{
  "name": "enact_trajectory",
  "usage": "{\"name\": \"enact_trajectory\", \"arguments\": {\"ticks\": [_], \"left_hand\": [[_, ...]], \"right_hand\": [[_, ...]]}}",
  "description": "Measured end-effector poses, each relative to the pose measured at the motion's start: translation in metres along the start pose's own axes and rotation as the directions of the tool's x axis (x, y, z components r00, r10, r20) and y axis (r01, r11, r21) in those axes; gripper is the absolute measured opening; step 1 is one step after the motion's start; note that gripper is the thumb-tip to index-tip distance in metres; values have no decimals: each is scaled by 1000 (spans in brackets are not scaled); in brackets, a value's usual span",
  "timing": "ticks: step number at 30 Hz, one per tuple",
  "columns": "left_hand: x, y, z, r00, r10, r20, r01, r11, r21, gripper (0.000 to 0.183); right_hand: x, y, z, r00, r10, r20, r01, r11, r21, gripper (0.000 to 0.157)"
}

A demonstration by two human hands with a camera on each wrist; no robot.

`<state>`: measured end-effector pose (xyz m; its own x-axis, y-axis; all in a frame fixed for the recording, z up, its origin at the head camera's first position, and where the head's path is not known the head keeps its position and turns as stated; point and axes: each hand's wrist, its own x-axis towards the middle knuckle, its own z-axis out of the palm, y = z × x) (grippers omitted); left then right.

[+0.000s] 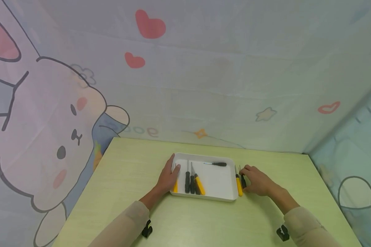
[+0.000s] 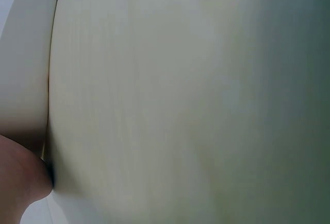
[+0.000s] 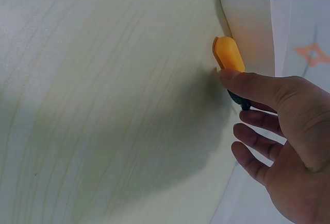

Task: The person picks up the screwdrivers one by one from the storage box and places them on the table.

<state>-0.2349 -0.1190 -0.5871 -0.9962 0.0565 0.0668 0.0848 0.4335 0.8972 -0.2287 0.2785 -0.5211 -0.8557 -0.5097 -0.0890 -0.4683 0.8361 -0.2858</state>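
In the head view, a white tray (image 1: pixel 221 183) is resting on the pale surface (image 1: pixel 266 219); a yellow-handled tool (image 1: pixel 175 187) is lying along its left end, two black-handled screwdrivers (image 1: pixel 187 181) are pointing away side by side, a yellow-handled screwdriver (image 1: pixel 199 184) is leaning beside them, partly covering another dark handle (image 1: pixel 197 188), and a small black screwdriver (image 1: pixel 218 164) is lying crosswise near the far wall. The left hand's (image 1: pixel 168 176) grip is clasping the tray's left edge, its thumb hiding part of that end tool. Outside the right wall, a second yellow-handled screwdriver (image 1: pixel 238 185) is lying, and just beside it the right hand's (image 1: pixel 258 180) grip is pinching a loose black screwdriver (image 1: pixel 243 181), partly covering it. A printed backdrop (image 1: pixel 204 85) is hanging behind. The left wrist view is showing only the tray's plain outer side, some hand and surface, the contents staying hidden. The right wrist view is revealing the thumb and forefinger meeting around the dark ribbed handle.
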Motion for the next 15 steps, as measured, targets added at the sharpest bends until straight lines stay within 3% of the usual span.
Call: {"name": "enact_trajectory", "arguments": {"ticks": [15], "left_hand": [[-1,1,-1,1000,3,1,-3,1000,-17,65]], "right_hand": [[-5,0,3,998,15,58,-18,999,51,55]]}}
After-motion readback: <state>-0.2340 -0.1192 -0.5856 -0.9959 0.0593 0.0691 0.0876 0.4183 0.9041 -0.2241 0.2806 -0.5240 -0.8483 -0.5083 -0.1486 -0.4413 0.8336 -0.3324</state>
